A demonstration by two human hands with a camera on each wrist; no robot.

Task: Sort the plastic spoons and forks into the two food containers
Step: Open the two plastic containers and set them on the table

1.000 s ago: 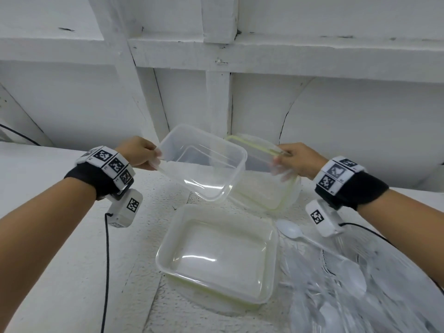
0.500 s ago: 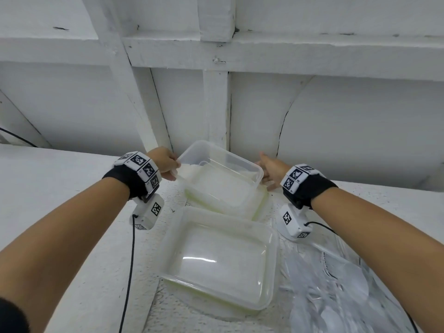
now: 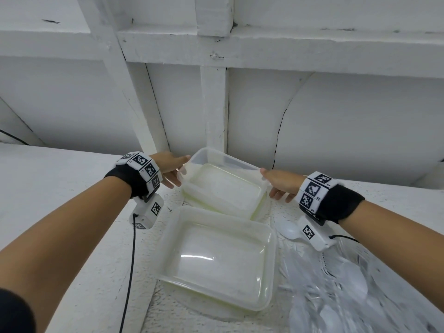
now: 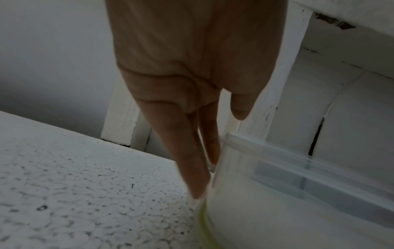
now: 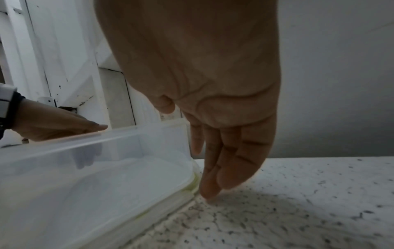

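On the white rough counter [image 3: 79,236], near the far wall, stands a clear rectangular plastic food container [image 3: 224,186]. It sits on a flat clear lid with a yellow-green seal [image 3: 258,211], which shows along its near and right edges. The left hand [image 3: 170,170] is at the left end of this container; its fingers [image 4: 192,168] are straight and point down along the container's left wall, touching it or just beside it, and the thumb lies at the rim. They do not curl around anything. The right hand [image 3: 280,183] is at the right end; its straight fingers [image 5: 215,176] point down beside the right corner, with the tips at the edge of the lid on the counter. This hand also is relaxed and grasps nothing.

Just near of the first container stands a second clear rectangular plastic food container [image 3: 218,263], also on a lid with a yellow-green seal. Both containers have nothing inside.

To the right of the second container lies a clear plastic bag [image 3: 355,284] with many white plastic spoons and forks inside. One white plastic spoon [image 3: 289,229] lies at the far end of the bag, under the right wrist. I cannot tell the forks apart from the spoons inside the bag.
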